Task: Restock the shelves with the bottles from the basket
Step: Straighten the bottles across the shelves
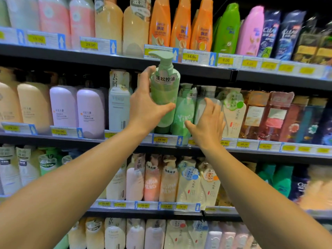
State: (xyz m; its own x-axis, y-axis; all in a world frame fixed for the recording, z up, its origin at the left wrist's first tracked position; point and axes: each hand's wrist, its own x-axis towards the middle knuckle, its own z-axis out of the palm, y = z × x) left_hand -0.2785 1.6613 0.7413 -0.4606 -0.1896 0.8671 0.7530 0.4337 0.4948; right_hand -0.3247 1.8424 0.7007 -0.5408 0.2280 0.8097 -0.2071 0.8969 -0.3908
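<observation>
Head view showed the left hand [143, 106] gripping a pale green pump bottle [164, 90] labelled "蓬松控油", held upright before the middle shelf [125, 139]. The right hand [208, 123] was spread open, holding nothing, against a green "YING" bottle [183, 114] above a 39.90 tag [161, 139].

Evenly and brightly lit across the bottle fronts, dark in the gaps under each shelf [115, 59] and black at the top right corner. Soft overall, sharpest on the green pump bottle [164, 90] at centre. Blurred toward the left and right edges, price tags [285, 67] there unreadable. Bowed by the wide lens, shelf lines curving and slanting downward to the right.
</observation>
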